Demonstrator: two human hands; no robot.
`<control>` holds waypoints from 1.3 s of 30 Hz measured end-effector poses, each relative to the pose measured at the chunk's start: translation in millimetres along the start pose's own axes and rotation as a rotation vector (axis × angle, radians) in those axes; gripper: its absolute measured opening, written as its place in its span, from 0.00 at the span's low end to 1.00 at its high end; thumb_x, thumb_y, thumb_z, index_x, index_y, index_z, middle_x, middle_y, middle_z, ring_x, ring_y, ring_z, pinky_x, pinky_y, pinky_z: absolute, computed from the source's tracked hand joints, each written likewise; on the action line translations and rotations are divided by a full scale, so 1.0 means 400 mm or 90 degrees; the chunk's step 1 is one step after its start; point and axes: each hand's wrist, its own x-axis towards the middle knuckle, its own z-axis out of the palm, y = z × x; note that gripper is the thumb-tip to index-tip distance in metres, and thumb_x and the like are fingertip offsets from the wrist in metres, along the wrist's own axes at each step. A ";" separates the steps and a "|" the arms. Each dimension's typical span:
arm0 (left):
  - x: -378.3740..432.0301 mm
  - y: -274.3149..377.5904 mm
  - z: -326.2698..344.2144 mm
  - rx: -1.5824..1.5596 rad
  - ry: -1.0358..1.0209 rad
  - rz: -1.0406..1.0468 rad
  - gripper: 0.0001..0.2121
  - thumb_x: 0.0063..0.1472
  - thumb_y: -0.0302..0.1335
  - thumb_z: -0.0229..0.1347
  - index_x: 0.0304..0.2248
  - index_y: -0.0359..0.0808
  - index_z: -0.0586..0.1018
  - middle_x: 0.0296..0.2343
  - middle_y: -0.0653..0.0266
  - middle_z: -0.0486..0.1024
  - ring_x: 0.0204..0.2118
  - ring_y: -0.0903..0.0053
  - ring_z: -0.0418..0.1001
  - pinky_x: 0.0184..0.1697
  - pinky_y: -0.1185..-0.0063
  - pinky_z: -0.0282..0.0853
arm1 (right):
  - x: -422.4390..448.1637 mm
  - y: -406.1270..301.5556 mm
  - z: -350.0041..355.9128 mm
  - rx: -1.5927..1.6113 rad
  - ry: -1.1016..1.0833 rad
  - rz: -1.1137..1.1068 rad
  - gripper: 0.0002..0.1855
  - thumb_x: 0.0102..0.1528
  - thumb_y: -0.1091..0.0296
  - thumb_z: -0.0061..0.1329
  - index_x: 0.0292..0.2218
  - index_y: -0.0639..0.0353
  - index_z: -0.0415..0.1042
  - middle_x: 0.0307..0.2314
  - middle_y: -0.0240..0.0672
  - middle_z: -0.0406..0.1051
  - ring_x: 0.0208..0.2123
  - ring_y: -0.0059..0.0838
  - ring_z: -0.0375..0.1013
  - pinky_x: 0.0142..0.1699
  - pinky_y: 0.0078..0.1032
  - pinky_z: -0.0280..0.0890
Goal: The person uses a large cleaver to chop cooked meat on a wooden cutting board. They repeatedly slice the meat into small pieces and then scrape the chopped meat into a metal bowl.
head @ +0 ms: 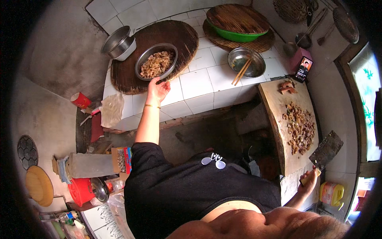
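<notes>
My left hand is at the near rim of a steel bowl, palm partly up and fingers apart. Chopped meat fills much of the bowl, which stands on a round dark wooden lid. In my right hand is a cleaver, gripped by its handle, its broad blade beside the cutting board. Chopped brownish pieces are spread over that board. Near its far end lies a larger uncut reddish-brown piece.
On the white tiled counter stand a second steel bowl with chopsticks and a green basin under a wooden lid. A phone leans beyond the board. A yellow jug is near my right hand. Ladles hang on the wall.
</notes>
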 end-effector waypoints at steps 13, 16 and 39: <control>0.284 0.049 -0.074 -0.097 -0.059 -0.092 0.21 0.55 0.21 0.41 0.44 0.08 0.60 0.26 0.47 0.68 0.20 0.76 0.66 0.23 0.85 0.68 | -0.198 0.006 0.134 0.036 0.030 -0.053 0.19 0.60 0.51 0.44 0.50 0.47 0.65 0.22 0.27 0.69 0.18 0.18 0.66 0.21 0.17 0.62; 0.255 0.007 -0.044 0.049 -0.007 0.108 0.16 0.54 0.20 0.44 0.39 0.13 0.63 0.23 0.56 0.68 0.19 0.74 0.65 0.26 0.83 0.70 | -0.236 0.002 0.135 0.107 0.120 -0.090 0.21 0.59 0.49 0.45 0.50 0.47 0.65 0.25 0.31 0.70 0.21 0.21 0.67 0.25 0.20 0.63; -0.449 -0.445 -0.046 0.313 0.140 -0.073 0.03 0.48 0.23 0.52 0.24 0.37 0.71 0.22 0.67 0.69 0.23 0.74 0.67 0.20 0.77 0.64 | 0.451 -0.215 0.041 -0.974 0.012 -0.265 0.21 0.52 0.55 0.43 0.44 0.58 0.70 0.37 0.52 0.72 0.43 0.51 0.70 0.46 0.41 0.65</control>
